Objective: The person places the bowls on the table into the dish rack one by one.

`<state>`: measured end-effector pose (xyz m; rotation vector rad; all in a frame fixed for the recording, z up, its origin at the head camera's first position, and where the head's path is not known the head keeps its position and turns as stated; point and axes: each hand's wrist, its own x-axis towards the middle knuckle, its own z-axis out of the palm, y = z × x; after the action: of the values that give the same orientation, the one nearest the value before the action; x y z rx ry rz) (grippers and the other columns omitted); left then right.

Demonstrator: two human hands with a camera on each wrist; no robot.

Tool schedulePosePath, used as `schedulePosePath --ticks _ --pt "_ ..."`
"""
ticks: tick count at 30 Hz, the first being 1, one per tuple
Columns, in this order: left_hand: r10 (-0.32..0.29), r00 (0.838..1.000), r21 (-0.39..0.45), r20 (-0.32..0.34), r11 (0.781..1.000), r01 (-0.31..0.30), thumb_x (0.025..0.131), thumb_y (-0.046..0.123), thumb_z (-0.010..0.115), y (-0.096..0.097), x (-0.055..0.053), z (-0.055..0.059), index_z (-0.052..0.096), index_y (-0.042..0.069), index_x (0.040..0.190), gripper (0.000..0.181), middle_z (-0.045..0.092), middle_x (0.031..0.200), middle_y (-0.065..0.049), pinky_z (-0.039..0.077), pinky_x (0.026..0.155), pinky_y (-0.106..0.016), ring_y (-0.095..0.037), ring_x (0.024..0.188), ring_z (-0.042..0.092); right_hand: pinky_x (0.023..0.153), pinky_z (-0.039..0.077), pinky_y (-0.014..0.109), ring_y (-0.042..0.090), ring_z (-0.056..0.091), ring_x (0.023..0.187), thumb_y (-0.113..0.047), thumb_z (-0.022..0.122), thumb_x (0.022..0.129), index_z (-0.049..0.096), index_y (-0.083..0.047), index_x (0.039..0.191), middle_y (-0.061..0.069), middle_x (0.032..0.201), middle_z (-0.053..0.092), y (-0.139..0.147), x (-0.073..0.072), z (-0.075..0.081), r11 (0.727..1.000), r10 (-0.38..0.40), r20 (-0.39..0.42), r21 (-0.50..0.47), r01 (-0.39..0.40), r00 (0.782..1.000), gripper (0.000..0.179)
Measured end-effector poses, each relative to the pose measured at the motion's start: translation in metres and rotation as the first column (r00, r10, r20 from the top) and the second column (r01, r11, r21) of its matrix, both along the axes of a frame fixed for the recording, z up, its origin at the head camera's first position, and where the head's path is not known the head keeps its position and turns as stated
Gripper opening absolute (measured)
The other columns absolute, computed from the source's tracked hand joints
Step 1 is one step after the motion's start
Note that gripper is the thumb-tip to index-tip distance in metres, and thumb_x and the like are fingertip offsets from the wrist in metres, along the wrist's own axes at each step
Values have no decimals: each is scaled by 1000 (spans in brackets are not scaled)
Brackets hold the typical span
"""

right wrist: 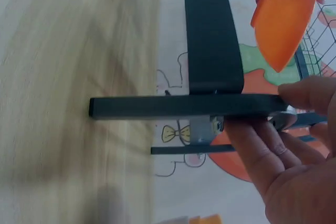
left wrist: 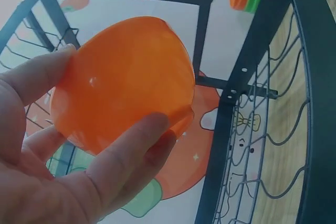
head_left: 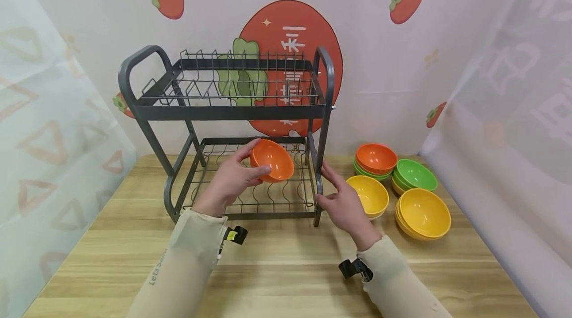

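An orange bowl point(head_left: 274, 160) is tilted in my left hand point(head_left: 237, 174), which grips it by the rim and side with thumb and fingers. It hangs above the lower tier of a dark two-tier dish rack point(head_left: 230, 113). In the left wrist view the rounded side of the bowl point(left wrist: 126, 82) faces the camera. My right hand point(head_left: 341, 204) holds the rack's right front post, with the thumb on one side and fingers on the other, as the right wrist view of the rack leg point(right wrist: 178, 107) also shows.
Right of the rack stand stacked bowls: an orange bowl point(head_left: 376, 158) over green ones, a green bowl point(head_left: 415, 175), a yellow bowl point(head_left: 368, 196) close to my right hand, and more yellow bowls point(head_left: 424, 213). A printed cloth point(head_left: 371, 60) hangs behind the wooden table point(head_left: 277, 268).
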<state>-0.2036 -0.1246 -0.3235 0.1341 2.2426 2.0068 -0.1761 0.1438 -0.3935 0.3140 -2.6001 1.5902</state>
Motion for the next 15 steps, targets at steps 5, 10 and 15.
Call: schedulePosePath --ticks 5,10,15 --pt "22 1000 -162 -18 986 -25 85 14 81 2 -5 -1 41 38 152 82 37 150 -9 55 86 -41 -32 105 61 56 52 35 20 70 71 -11 73 90 26 -37 158 2 153 42 0 4 -2 1000 10 0 -1 -10 1000 86" --pt "-24 994 -404 -106 915 -21 86 28 81 9 -20 1 35 44 153 83 41 152 -7 44 97 -53 -32 120 51 57 53 33 18 71 72 -12 73 90 27 -34 158 2 152 44 -2 9 -2 1000 12 -7 -3 -12 1000 85" --pt "-112 969 -578 -218 815 -36 88 26 79 24 -45 -5 32 33 157 84 45 149 -7 49 94 -49 -32 121 52 57 53 33 19 71 72 -11 72 90 28 -36 157 0 152 44 -4 10 -2 1000 2 -9 -13 -3 1000 84"
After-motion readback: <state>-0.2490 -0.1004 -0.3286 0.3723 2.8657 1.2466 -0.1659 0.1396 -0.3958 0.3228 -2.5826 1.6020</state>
